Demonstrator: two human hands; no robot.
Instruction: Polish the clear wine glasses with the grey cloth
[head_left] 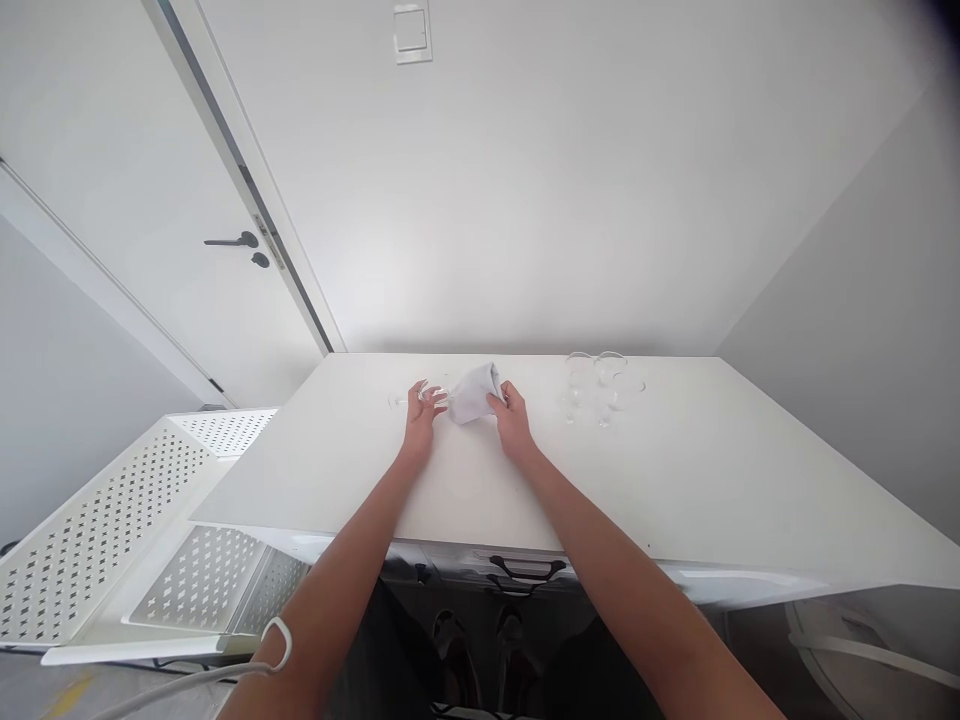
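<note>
forearms [361,535] are held over the counter's [712,470] front edge; cloth [474,394] is pinched by right fingers [495,403], glass [443,394] lightly held by half-curled left fingers [413,394]; handling appears unfinished.

Pale walls [525,180] meet in a corner behind a white cabinet [675,470], near a white door [150,180] with a dark handle [232,241].

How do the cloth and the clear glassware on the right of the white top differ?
The cloth is pale grey and opaque; the clear glassware is see-through, with the white top showing through it.
The cloth is gripped by the right hand; no hand touches the glassware.
The cloth is one soft piece; the glassware is a cluster of several pieces.
</note>
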